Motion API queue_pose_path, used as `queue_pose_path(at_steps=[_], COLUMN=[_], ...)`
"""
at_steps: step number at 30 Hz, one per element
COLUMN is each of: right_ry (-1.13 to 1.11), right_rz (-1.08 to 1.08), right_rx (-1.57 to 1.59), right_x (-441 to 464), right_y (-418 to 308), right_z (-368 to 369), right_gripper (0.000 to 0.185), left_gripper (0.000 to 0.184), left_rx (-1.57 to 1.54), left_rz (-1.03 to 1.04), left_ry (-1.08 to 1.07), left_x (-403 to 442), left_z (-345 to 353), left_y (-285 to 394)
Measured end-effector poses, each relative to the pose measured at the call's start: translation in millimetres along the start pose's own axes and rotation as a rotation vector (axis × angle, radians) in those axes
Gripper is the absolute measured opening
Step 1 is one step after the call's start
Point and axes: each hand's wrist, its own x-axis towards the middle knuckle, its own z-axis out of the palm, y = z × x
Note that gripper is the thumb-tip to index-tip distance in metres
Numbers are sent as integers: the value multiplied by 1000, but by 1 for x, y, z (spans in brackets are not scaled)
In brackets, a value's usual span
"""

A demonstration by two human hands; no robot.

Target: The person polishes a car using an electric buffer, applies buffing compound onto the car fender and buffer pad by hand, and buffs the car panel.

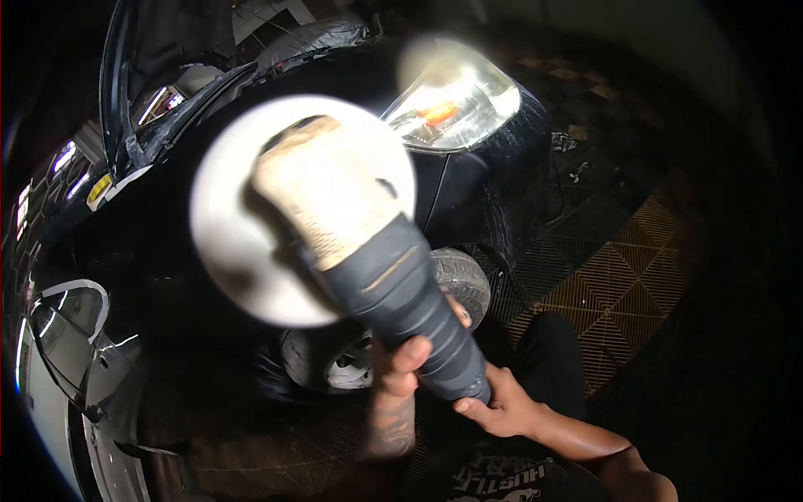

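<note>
A polisher (368,259) with a dark grey body and a light tan covered head fills the middle of the view, held up in front of the car. Its round white pad (222,209) faces the black bodywork; whether it touches the panel I cannot tell. My left hand (401,366) is wrapped around the lower body of the tool, its fingers partly hidden behind it. Closed on the rear end of the same polisher is my right hand (505,405).
Behind the polisher stands a black car fender (335,71) with a lit-up headlight (464,109). A wheel (347,360) sits below, beside another tyre (460,284). Yellow tape (99,189) is at the left. Brown and dark grid tiles (615,293) cover the floor.
</note>
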Motion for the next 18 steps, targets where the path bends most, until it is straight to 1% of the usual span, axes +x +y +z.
queue_pose_path(at_steps=[1,2,3,4,5,6,7,8,9,10,11,12,14,15,16,17,18], right_ry=[-35,-66,-98,-158,-158,-279,-402,-436,-438,-331,-222,-221,-208,-208,-145,-78,-46], right_rz=[-22,-68,-114,-140,-142,-60,23,69,68,-68,-203,-204,-59,-60,-46,-34,-54], right_rx=[-25,-27,-29,5,11,35,55,62,65,65,63,63,119,120,141,160,203], right_x=[4,8,14,17,20,23,24,25,24,23,20,16,9,6,3,2,0], right_y=[2,1,-1,-2,-7,-14,-18,-15,-9,-1,3,5,4,6,8,9,10], right_z=[4,7,9,9,5,0,-2,-2,3,13,19,19,14,14,14,14,13], right_gripper=[57,58,58,59,59,59,59,58,58,57,56,56,53,53,51,48,44], left_gripper=[73,75,79,80,82,82,81,81,81,81,78,77,74,73,72,67,71], left_rx=[17,36,20,-9,-37,-43,-23,-39,-54,-52,-30,-10,10,27,71,113,153], left_rz=[0,35,64,89,114,142,221,221,218,217,135,53,24,6,-31,-25,-70], left_ry=[34,59,51,82,109,114,137,110,82,82,74,66,5,-14,34,37,0], left_x=[-5,-9,-11,-15,-18,-20,-18,-18,-19,-20,-21,-22,-13,-8,-4,4,10], left_z=[-1,-4,-4,-4,-5,-8,0,-1,-3,-4,-6,-7,-5,-5,-3,2,0], left_y=[8,14,22,27,32,35,39,40,41,40,39,38,31,26,22,18,16])
